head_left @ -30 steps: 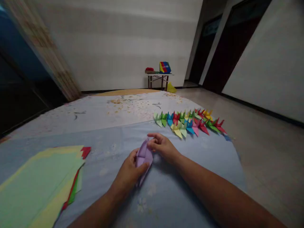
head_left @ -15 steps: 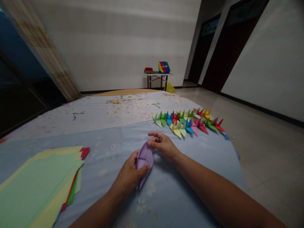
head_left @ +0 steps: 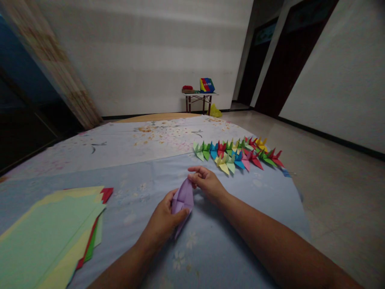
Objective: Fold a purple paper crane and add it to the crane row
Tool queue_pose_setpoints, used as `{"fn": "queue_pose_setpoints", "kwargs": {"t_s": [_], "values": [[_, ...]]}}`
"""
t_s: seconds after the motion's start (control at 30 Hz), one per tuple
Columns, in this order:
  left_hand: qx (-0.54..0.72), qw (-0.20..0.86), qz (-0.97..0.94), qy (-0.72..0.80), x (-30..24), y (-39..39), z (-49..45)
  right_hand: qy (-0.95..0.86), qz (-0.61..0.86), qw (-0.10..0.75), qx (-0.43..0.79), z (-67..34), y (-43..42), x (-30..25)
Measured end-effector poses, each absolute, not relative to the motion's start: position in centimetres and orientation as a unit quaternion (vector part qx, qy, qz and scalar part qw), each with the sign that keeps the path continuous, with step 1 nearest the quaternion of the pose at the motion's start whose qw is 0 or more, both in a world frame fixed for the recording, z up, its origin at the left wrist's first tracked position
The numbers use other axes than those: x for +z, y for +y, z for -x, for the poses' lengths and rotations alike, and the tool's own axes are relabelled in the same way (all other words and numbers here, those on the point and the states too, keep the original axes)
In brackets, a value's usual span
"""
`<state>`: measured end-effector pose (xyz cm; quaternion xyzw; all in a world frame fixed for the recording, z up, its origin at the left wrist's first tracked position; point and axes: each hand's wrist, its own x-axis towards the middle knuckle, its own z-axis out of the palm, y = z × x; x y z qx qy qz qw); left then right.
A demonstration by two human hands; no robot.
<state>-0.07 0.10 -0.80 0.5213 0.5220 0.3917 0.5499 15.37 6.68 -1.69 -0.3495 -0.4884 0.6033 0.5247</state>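
A piece of purple origami paper, folded into a long pointed diamond with crease lines, is held just above the blue cloth. My left hand grips its lower left side, the thumb lying across the front and the other fingers hidden behind. At the upper tip, my right hand pinches the paper between thumb and index finger. Folded paper cranes in several colours stand in rows beyond my right hand. To the left lies a stack of coloured paper sheets, pale green on top, with yellow, red and green edges showing.
The round table bears a light blue flowered cloth and a white flowered cloth farther back. By the far wall stands a small table with a colourful box on it. A yellow bag lies on the floor.
The upper end of the purple paper looks narrower and more pointed now, and its lower end closer together. Both hands keep their grip almost in place.
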Motion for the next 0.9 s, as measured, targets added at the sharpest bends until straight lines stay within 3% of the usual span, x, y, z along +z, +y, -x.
{"fn": "queue_pose_setpoints", "kwargs": {"t_s": [0.13, 0.43, 0.9], "values": [[0.414, 0.558, -0.500, 0.517, -0.4, 0.2, 0.2, -0.510, 0.388, 0.509, 0.574, -15.5, 6.6, -1.4], [0.453, 0.522, -0.490, 0.531, -0.5, 0.5, 0.4, -0.647, 0.412, 0.369, 0.524, -15.0, 5.4, -2.3], [0.474, 0.560, -0.469, 0.492, 0.7, -0.1, -0.1, -0.536, 0.400, 0.414, 0.618, -14.8, 5.7, -2.0]]}}
